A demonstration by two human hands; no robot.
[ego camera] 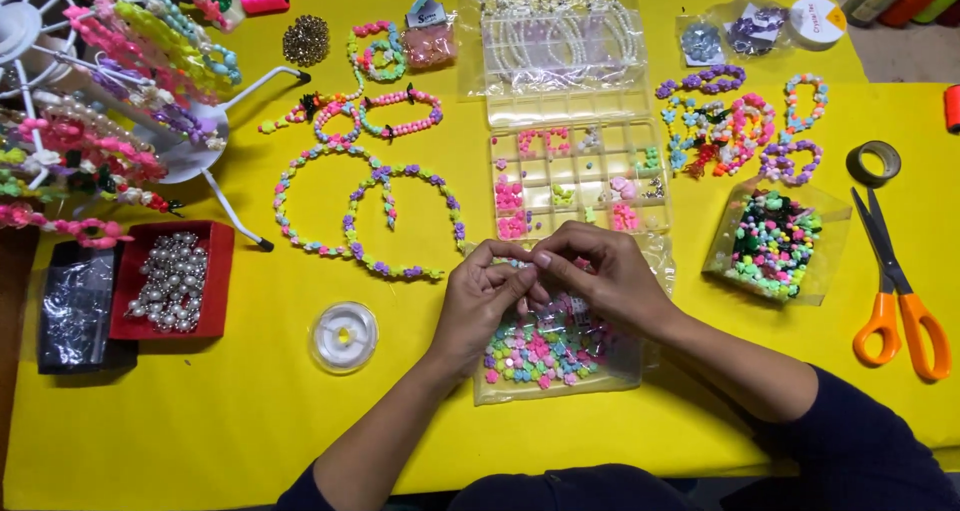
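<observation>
My left hand (480, 301) and my right hand (600, 276) meet fingertip to fingertip over the yellow table (200, 421). Between the pinched fingers I see small pastel beads (517, 264), apparently on a thin cord that I cannot make out clearly. Under both hands lies a clear bag of flower-shaped beads (545, 356) in pink, green and blue. Just beyond my fingers stands a clear compartment box (580, 176) with sorted pink and green beads.
Finished bead necklaces (370, 216) lie to the left. A clear cord spool (343, 337) and a red box of pearl beads (172, 281) sit at left front. Orange scissors (898, 301), a tape roll (873, 161), a bag of mixed beads (775, 243) and bracelets (740, 126) are at right. A white display rack (110, 81) stands far left.
</observation>
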